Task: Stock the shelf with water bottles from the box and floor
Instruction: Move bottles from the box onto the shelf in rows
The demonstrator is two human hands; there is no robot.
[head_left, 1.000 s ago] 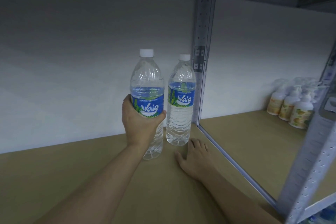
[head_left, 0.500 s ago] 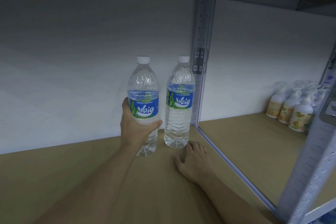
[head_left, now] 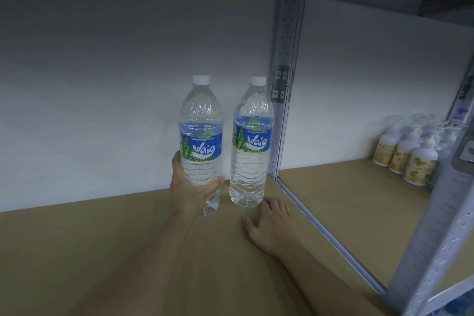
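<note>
Gripping the held bottle [head_left: 201, 141] low, your left hand [head_left: 193, 187] is holding it upright beside the standing bottle [head_left: 250, 156] on the shelf [head_left: 102, 251]; your right hand [head_left: 272, 226] is lying flat, empty. Be seating its base level before releasing.

The tan shelf board [head_left: 102, 251] carried one Waig water bottle [head_left: 250, 156], upright at its far side, just beside the grey metal post [head_left: 282, 59]. The right hand [head_left: 272, 228] lay flat on the board near this bottle. On the neighbouring board [head_left: 346, 200] to the right stood a group of pump bottles [head_left: 410, 159].
</note>
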